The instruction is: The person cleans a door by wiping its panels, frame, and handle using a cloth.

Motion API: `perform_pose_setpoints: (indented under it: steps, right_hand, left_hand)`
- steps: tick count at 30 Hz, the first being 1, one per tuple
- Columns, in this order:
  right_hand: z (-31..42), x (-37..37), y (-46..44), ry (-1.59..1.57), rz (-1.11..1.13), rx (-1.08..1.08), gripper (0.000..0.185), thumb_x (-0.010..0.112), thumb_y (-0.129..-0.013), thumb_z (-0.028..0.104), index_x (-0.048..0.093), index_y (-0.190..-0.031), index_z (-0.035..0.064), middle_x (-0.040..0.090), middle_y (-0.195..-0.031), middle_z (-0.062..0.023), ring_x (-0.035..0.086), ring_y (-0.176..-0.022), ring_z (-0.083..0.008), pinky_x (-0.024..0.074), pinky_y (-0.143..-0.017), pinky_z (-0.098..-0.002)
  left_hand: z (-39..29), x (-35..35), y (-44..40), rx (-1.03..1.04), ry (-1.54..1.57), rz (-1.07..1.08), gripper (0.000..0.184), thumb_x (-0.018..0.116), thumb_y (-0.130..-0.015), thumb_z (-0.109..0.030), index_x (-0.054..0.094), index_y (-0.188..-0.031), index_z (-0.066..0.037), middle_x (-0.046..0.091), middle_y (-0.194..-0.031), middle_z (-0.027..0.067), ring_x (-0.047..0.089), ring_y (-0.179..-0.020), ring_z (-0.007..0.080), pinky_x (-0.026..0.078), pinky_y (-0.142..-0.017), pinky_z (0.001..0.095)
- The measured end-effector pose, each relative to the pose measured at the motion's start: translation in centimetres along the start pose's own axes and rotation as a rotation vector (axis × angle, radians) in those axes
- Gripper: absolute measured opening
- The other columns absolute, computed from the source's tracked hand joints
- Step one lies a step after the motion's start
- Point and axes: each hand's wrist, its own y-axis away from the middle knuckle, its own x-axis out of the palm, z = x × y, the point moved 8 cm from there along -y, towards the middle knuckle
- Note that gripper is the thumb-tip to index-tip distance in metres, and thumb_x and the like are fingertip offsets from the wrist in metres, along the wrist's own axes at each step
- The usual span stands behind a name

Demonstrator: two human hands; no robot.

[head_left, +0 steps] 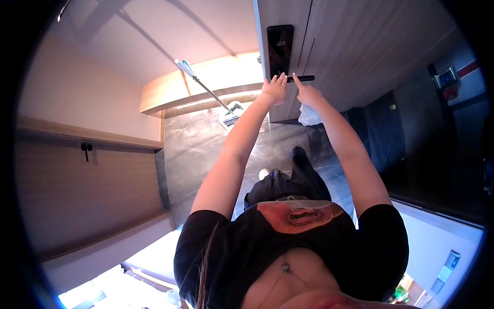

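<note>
A door (355, 46) stands ajar at the upper right, with a black lock panel (280, 46) and a black lever handle (307, 78). My left hand (275, 90) has its fingers spread at the lower end of the lock panel, near the base of the lever. Just right of it, my right hand (307, 95) reaches up beside the lever with its index finger stretched out. A crumpled white cloth or bag (309, 116) hangs below my right palm; the fingers around it are partly hidden.
A long-handled mop or broom (212, 95) leans over a wooden ledge (154, 98), its head on the grey tiled floor (190, 139). At left is a wooden door (87, 190) with a small black handle (86, 150). A dark opening lies right.
</note>
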Motion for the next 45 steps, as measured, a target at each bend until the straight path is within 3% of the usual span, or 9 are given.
perform_pose_setpoints:
  steps: [11, 12, 21, 27, 33, 37, 40, 43, 45]
  right_hand:
    - [3.8, -6.4, 4.8, 0.046, 0.030, -0.062, 0.079, 0.043, -0.083, 0.011, -0.003, -0.144, 0.0290, 0.059, -0.108, -0.0253, 0.062, -0.094, -0.0352, 0.0476, -0.083, -0.0467]
    - [4.3, -7.4, 6.0, 0.058, 0.012, -0.053, 0.079, 0.043, -0.082, 0.010, -0.003, -0.144, 0.0276, 0.060, -0.105, -0.0246, 0.063, -0.092, -0.0341, 0.0485, -0.081, -0.0455]
    - [8.9, -13.3, 11.5, 0.065, -0.075, -0.063, 0.082, 0.044, -0.079, 0.012, -0.003, -0.144, 0.0239, 0.063, -0.097, -0.0228, 0.065, -0.085, -0.0325, 0.0500, -0.078, -0.0445]
    - [9.7, -14.4, 10.4, 0.088, -0.095, -0.085, 0.083, 0.045, -0.079, 0.013, -0.005, -0.144, 0.0245, 0.064, -0.096, -0.0220, 0.065, -0.085, -0.0324, 0.0502, -0.078, -0.0447]
    - [10.8, -15.8, 9.8, 0.104, -0.055, -0.128, 0.085, 0.046, -0.078, 0.014, -0.007, -0.144, 0.0243, 0.063, -0.097, -0.0232, 0.065, -0.081, -0.0328, 0.0509, -0.075, -0.0457]
    - [10.6, -15.7, 9.4, -0.205, 0.000, -0.114, 0.083, 0.049, -0.074, 0.014, 0.007, -0.145, 0.0196, 0.062, -0.100, -0.0253, 0.063, -0.090, -0.0357, 0.0485, -0.083, -0.0429]
    - [10.9, -15.8, 6.7, -0.598, -0.207, -0.352, 0.049, 0.050, -0.079, 0.021, 0.049, -0.126, 0.0105, 0.064, -0.087, -0.0171, 0.063, -0.078, -0.0267, 0.0494, -0.073, -0.0371]
    - [13.4, -17.9, 6.8, -0.768, -0.215, -0.426, 0.034, 0.052, -0.083, 0.017, 0.058, -0.116, 0.0086, 0.059, -0.071, -0.0065, 0.055, -0.065, -0.0125, 0.0456, -0.061, -0.0257]
    - [15.3, -17.4, 3.8, -0.877, -0.177, -0.487, 0.031, 0.052, -0.085, 0.015, 0.058, -0.115, 0.0090, 0.058, -0.070, -0.0040, 0.052, -0.063, -0.0101, 0.0444, -0.060, -0.0245]
  left_hand:
    - [1.2, -5.1, 3.4, -0.135, -0.011, 0.008, 0.090, 0.061, -0.080, -0.032, 0.003, -0.144, -0.010, -0.002, -0.152, 0.0018, 0.032, -0.131, 0.0283, 0.032, -0.100, 0.0553]
    - [0.7, -6.4, 4.8, -0.146, 0.029, 0.015, 0.075, 0.047, -0.083, -0.020, 0.005, -0.145, -0.011, -0.001, -0.152, 0.0008, 0.029, -0.133, 0.0279, 0.028, -0.101, 0.0565]
    - [2.0, -12.7, 10.4, -0.168, 0.096, -0.125, 0.098, 0.071, -0.070, -0.032, 0.010, -0.143, -0.007, 0.016, -0.148, 0.0114, 0.040, -0.124, 0.0316, 0.041, -0.092, 0.0453]
    - [3.4, -13.5, 10.2, -0.167, 0.100, -0.134, 0.094, 0.068, -0.072, -0.030, 0.010, -0.143, -0.009, 0.014, -0.149, 0.0093, 0.041, -0.123, 0.0319, 0.042, -0.091, 0.0446]
    - [4.3, -14.7, 10.7, -0.161, 0.255, -0.124, 0.090, 0.066, -0.072, -0.021, 0.013, -0.143, -0.010, 0.015, -0.149, 0.0047, 0.039, -0.123, 0.0296, 0.034, -0.097, 0.0560]
    - [4.1, -15.2, 11.2, -0.083, 0.307, -0.198, 0.088, 0.064, -0.075, -0.029, 0.013, -0.143, -0.007, 0.011, -0.149, 0.0122, 0.034, -0.127, 0.0328, 0.032, -0.102, 0.0482]
    - [5.7, -14.4, 10.6, 0.045, 0.714, -0.357, 0.083, 0.062, -0.079, -0.037, 0.020, -0.141, -0.002, 0.005, -0.147, 0.0243, 0.022, -0.134, 0.0341, 0.025, -0.108, 0.0386]
    - [7.2, -14.0, 12.6, -0.090, 1.402, -0.445, 0.060, 0.054, -0.088, -0.038, 0.038, -0.132, -0.001, 0.047, -0.128, 0.0177, 0.045, -0.119, 0.0230, 0.035, -0.100, 0.0323]
    - [9.0, -13.0, 12.4, -0.095, 1.543, -0.440, 0.046, 0.054, -0.089, -0.035, 0.049, -0.124, -0.005, 0.059, -0.100, 0.0035, 0.054, -0.086, 0.0096, 0.045, -0.074, 0.0243]
